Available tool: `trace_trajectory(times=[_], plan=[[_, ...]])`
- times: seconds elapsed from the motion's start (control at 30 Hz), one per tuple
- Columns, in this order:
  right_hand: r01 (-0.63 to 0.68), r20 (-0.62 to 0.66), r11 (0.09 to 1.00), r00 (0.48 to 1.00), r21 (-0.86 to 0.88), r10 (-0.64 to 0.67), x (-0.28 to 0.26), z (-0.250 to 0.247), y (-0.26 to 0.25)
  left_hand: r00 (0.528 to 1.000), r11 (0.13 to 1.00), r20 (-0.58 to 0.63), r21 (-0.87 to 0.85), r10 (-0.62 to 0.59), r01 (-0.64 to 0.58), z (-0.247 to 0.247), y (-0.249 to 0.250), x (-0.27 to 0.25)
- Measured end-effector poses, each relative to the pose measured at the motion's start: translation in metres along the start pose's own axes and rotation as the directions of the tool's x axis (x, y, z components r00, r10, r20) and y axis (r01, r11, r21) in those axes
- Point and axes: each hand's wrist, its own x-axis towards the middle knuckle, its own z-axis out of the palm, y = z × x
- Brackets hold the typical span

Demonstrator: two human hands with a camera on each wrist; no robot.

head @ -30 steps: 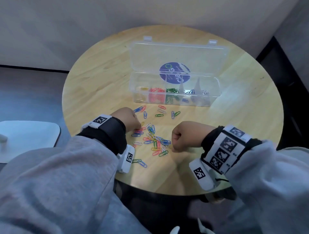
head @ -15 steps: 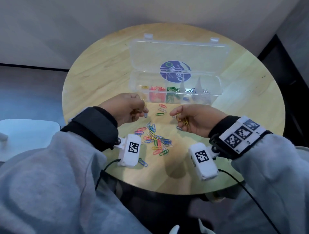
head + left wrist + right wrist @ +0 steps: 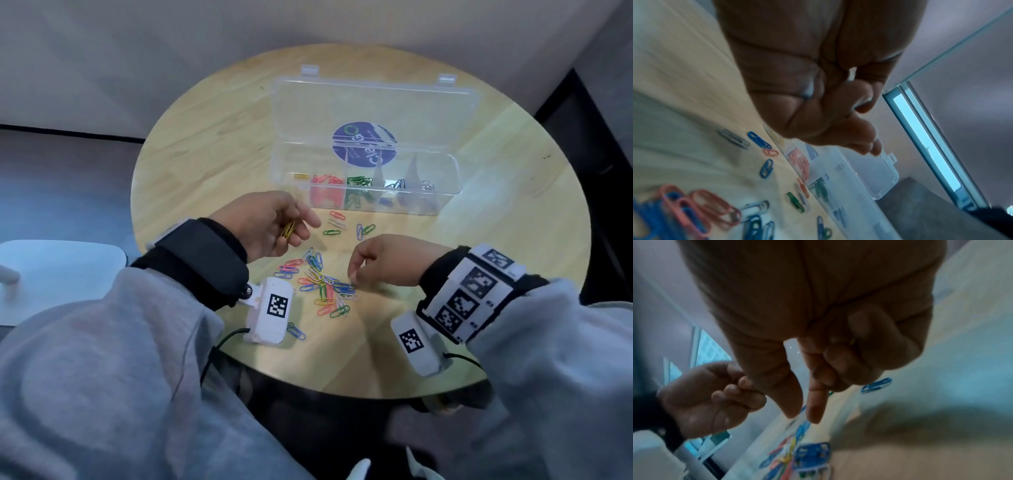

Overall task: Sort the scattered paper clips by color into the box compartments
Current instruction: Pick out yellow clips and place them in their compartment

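Several colored paper clips lie in a pile [image 3: 325, 284] at the front of the round wooden table [image 3: 205, 154]. Behind it stands the clear compartment box [image 3: 442, 202], lid open, with yellow, red, green, blue and silver clips sorted from left to right. My left hand [image 3: 301, 226] hovers near the box's left end and pinches a few yellow clips [image 3: 287, 230]. My right hand [image 3: 352, 277] reaches down at the pile's right edge. In the right wrist view its thumb and index [image 3: 803, 417] point down slightly apart, and a yellow glint shows between the other, curled fingers.
Loose red, silver, green and blue clips [image 3: 342, 226] lie between the pile and the box. A blue clip [image 3: 296, 331] sits by my left wrist camera. A white seat [image 3: 51, 274] stands left of the table. A pale wall rises behind the table.
Both hands lifted off the pile holding yellow clips. The right hand has since turned over and dropped back to the pile. The left stays raised nearer the box.
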Motion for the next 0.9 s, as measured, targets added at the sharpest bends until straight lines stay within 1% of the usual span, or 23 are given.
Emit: trace_trajectory(times=[0.07, 0.1, 0.13, 0.17, 0.2, 0.23, 0.27, 0.3, 0.37, 0.43, 0.6, 0.8, 0.9], plan=[[0.000, -0.036, 0.997, 0.999, -0.080, -0.003, 0.001, 0.005, -0.004, 0.998, 0.987, -0.047, 0.154, -0.037, 0.044, 0.005, -0.001, 0.003], [0.004, -0.047, 0.995, 0.999, -0.099, -0.009, 0.001, 0.008, -0.006, 0.996, 0.955, -0.078, 0.294, -0.030, 0.052, 0.008, -0.002, 0.004], [0.011, -0.059, 0.993, 0.998, -0.120, -0.018, 0.002, 0.011, -0.007, 0.996, 0.883, -0.094, 0.467, -0.002, 0.046, 0.010, -0.003, 0.005], [0.015, -0.067, 0.989, 0.997, -0.149, -0.025, 0.003, 0.014, -0.009, 0.995, 0.777, -0.086, 0.629, 0.046, 0.018, 0.011, -0.006, 0.005], [0.018, -0.068, 0.982, 0.997, -0.188, -0.031, 0.004, 0.017, -0.011, 0.994, 0.672, -0.064, 0.741, 0.091, -0.014, 0.013, -0.009, 0.005], [0.023, -0.063, 0.973, 0.997, -0.231, -0.039, 0.004, 0.019, -0.012, 0.992, 0.599, -0.052, 0.800, 0.113, -0.026, 0.015, -0.011, 0.005], [0.029, -0.055, 0.963, 0.997, -0.266, -0.045, 0.004, 0.020, -0.013, 0.993, 0.560, -0.050, 0.828, 0.109, -0.020, 0.017, -0.013, 0.004], [0.033, -0.045, 0.957, 0.998, -0.290, -0.049, 0.004, 0.020, -0.013, 0.994, 0.541, -0.051, 0.841, 0.097, -0.010, 0.018, -0.015, 0.004], [0.034, -0.026, 0.950, 0.999, -0.309, -0.045, 0.002, 0.018, -0.012, 0.996, 0.532, -0.050, 0.847, 0.073, 0.003, 0.020, -0.018, 0.006], [0.027, -0.010, 0.957, 0.999, -0.288, -0.031, 0.001, 0.014, -0.010, 0.997, 0.529, -0.048, 0.849, 0.059, 0.010, 0.021, -0.020, 0.008], [0.021, 0.005, 0.969, 1.000, -0.245, -0.021, 0.000, 0.008, -0.009, 0.994, 0.424, -0.054, 0.906, 0.090, 0.011, 0.025, -0.025, 0.009], [0.057, -0.043, 0.975, 0.997, -0.216, -0.068, 0.004, 0.017, -0.011, 0.994, 0.382, -0.058, 0.924, 0.095, 0.018, 0.025, -0.028, 0.012], [0.065, -0.038, 0.978, 0.997, -0.199, -0.074, 0.005, 0.018, -0.011, 0.993, 0.359, -0.056, 0.933, 0.101, 0.016, 0.025, -0.029, 0.012]])
